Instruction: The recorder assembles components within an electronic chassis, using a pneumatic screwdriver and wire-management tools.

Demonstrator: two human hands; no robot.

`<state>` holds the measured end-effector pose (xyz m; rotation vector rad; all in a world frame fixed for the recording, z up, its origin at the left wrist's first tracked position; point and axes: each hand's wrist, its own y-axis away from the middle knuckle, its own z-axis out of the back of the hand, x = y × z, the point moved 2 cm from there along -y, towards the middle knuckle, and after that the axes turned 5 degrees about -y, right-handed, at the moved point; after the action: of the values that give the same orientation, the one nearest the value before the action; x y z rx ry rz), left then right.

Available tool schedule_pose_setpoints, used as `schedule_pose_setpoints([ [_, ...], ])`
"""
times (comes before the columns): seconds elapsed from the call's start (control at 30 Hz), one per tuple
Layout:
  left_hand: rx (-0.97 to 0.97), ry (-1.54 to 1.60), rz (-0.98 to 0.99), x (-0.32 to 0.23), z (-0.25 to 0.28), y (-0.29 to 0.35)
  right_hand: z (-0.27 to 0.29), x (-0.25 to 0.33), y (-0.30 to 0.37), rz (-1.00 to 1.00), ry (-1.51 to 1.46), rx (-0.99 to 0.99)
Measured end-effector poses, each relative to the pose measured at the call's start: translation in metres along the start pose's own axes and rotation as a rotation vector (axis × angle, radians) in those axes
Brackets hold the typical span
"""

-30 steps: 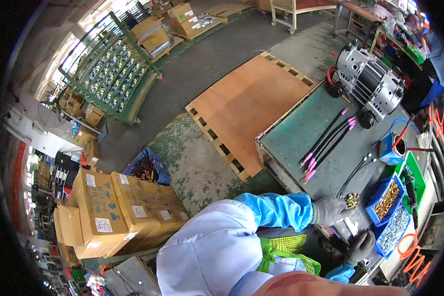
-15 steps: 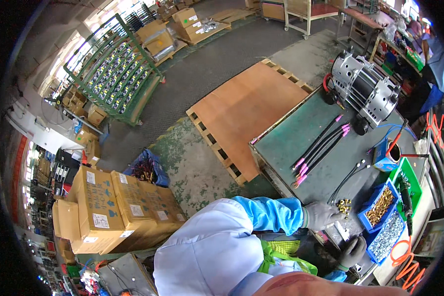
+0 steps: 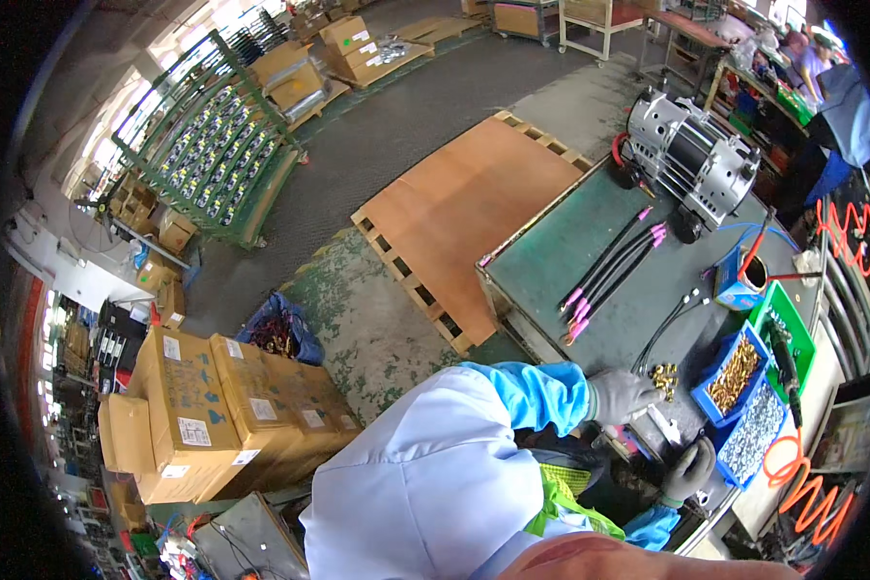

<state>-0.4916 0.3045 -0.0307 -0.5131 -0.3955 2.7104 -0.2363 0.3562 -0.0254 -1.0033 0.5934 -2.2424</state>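
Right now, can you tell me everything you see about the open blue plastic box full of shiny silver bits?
The open, roughly rectangular blue plastic-looking box sits open side up at the right of the dark-topped workbench. It is well filled with small, shiny silver metal-looking pieces, too tiny to tell what each one is. Right next to it, farther from the person, is another blue box holding gold-coloured pieces. The grey-gloved right hand is close by on its left; whether they touch is hard to tell.

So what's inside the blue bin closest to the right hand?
The blue bin holds a heap of small silvery parts. They cover its bottom, so anything buried underneath can't be seen.
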Motion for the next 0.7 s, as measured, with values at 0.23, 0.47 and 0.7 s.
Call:
schedule_pose_setpoints([
  [0.23,0.265,-0.041,-0.014,-0.018,0.057,-0.013,0.063,0.092,0.048,-0.233,0.164,-0.148],
  [0.47,-0.473,0.435,0.098,0.011,-0.009,-0.009,0.157,0.152,0.227,-0.338,0.246,-0.237],
  [0.7,-0.023,0.694,-0.417,-0.247,-0.048,0.033,0.288,0.269,0.38,-0.663,0.683,-0.798],
])
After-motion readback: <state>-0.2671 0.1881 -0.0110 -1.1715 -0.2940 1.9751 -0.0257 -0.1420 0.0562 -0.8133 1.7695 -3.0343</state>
